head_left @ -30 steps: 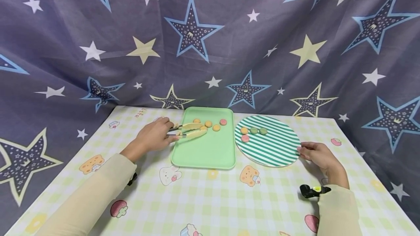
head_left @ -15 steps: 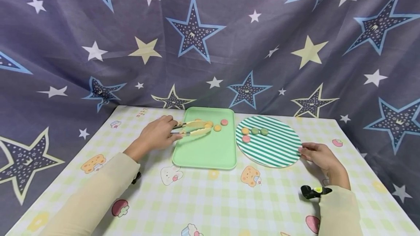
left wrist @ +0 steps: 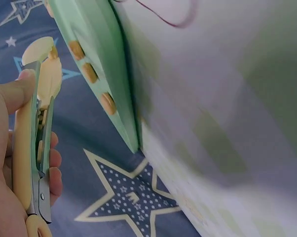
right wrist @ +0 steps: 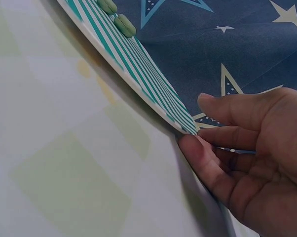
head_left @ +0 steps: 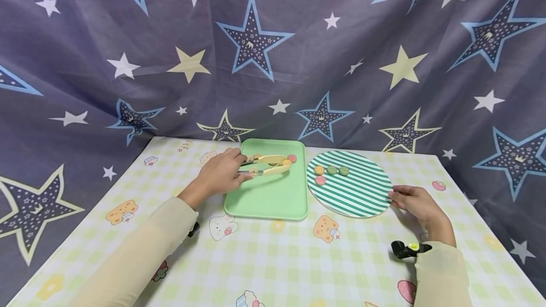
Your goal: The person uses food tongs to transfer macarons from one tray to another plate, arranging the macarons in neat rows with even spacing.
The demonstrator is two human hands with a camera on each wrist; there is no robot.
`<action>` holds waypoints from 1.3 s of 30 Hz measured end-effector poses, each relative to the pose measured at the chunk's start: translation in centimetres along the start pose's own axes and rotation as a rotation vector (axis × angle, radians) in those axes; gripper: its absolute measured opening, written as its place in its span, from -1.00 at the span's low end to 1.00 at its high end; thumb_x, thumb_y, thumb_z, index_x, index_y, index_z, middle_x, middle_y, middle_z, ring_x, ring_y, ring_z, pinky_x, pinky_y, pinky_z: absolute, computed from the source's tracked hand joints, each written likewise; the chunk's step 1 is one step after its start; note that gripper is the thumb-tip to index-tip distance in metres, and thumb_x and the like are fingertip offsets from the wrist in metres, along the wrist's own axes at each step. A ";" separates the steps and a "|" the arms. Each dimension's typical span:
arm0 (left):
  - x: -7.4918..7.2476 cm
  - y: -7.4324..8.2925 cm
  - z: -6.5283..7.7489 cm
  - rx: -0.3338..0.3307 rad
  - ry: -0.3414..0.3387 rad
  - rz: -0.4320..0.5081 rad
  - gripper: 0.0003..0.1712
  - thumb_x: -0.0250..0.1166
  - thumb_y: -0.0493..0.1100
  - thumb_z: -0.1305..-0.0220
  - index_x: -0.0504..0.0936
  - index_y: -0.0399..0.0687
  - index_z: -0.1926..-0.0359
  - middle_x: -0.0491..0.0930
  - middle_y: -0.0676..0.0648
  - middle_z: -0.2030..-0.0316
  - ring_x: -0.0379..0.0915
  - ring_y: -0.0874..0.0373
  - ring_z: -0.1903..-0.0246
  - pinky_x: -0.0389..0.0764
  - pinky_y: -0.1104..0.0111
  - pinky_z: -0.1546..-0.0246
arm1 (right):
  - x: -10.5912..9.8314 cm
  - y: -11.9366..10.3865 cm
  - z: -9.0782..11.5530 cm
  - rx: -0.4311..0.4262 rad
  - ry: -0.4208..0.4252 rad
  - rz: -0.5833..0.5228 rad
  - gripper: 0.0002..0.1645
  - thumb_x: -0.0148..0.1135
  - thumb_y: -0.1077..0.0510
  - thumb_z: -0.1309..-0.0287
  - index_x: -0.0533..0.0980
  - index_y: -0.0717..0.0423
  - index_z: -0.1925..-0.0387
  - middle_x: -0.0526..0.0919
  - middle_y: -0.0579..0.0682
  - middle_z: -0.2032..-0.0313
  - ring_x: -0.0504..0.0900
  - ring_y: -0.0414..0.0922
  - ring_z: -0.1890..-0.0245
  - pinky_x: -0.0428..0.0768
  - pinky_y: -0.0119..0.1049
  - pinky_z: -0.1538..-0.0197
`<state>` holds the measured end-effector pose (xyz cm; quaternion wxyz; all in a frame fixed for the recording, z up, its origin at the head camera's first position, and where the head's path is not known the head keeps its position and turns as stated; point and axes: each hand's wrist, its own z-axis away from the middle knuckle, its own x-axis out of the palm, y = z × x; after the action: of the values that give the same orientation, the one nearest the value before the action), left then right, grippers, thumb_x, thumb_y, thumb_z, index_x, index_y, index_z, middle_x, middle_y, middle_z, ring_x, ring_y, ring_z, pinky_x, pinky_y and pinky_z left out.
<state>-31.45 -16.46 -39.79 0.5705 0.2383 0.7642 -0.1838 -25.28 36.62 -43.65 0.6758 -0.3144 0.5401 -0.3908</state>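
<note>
My left hand (head_left: 222, 172) grips pale-yellow-tipped tongs (head_left: 276, 170) over the green tray (head_left: 264, 203). Between the tong tips sits a yellow macaron (left wrist: 53, 53), held clear of the tray in the left wrist view. Other yellow macarons (left wrist: 89, 72) lie on the tray, partly hidden behind the tongs in the head view. A pink macaron (head_left: 292, 158) lies just beyond the tips. My right hand (head_left: 420, 207) holds the right rim of a green-and-white striped round plate (head_left: 358, 193) with its fingertips. Grouped at the plate's left are yellow, pink and green macarons (right wrist: 124, 25).
The tray and plate stand side by side on a checked, cartoon-printed tablecloth (head_left: 273, 259). Behind the table's far edge hangs a dark star-patterned curtain (head_left: 170, 94). A black wrist camera (head_left: 409, 248) is strapped at the right wrist.
My left hand has moved right with the tongs, carrying a yellow macaron from the tray's left part toward the pink one. The right hand has stayed at the plate's rim.
</note>
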 end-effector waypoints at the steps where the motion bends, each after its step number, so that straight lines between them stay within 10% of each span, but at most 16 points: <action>1: 0.1 0.2 -0.2 0.001 -0.002 0.000 -0.33 0.27 0.25 -0.40 0.63 -0.25 -0.16 0.54 -0.13 0.06 0.46 0.00 0.10 0.58 0.15 0.14 | 0.0 0.0 0.0 0.003 0.002 -0.002 -0.20 0.10 -0.03 -0.54 0.16 0.50 -0.47 0.38 0.39 -0.34 0.60 -0.37 0.07 0.59 -0.46 0.02; 39: 1.6 8.6 -5.7 0.144 -0.030 0.032 -0.33 0.28 0.27 -0.39 0.57 -0.10 -0.26 0.53 -0.05 0.08 0.42 0.07 0.19 0.50 0.24 0.23 | -0.1 -0.3 0.1 -0.002 -0.009 -0.016 -0.23 0.08 0.02 -0.54 0.17 0.53 -0.45 0.38 0.41 -0.33 0.60 -0.38 0.08 0.60 -0.47 0.02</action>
<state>-31.34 -5.99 -39.84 0.5660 0.2882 0.7365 -0.2328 -25.27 36.56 -43.27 0.6746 -0.3212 0.5350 -0.3944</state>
